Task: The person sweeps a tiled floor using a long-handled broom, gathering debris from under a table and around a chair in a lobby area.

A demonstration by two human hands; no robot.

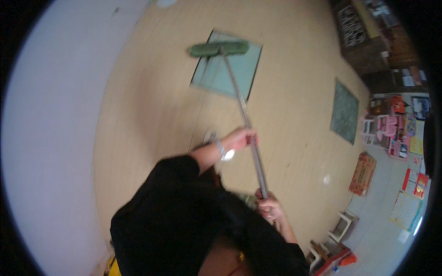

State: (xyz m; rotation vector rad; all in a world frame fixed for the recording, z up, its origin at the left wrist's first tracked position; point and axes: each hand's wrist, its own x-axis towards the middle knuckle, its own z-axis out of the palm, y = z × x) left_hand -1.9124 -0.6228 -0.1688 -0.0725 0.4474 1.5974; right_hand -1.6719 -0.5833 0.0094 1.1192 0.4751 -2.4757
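Note:
A flat mop with a green head (219,49) lies over the upper left part of a pale green floor panel (238,74). From the head a metal pole runs down towards me. My left hand (244,137), with a band on its wrist, is closed around the middle of the pole. Lower down and to the right, my right hand (269,206) grips the pole near its end. Black sleeves cover my upper arms.
A plain wall (58,138) borders the floor on the left. Along the right side are a dark green panel (345,111), a printed cardboard box (362,174), a white-framed stool (342,226), pink items (388,126) and dark wooden furniture (366,57).

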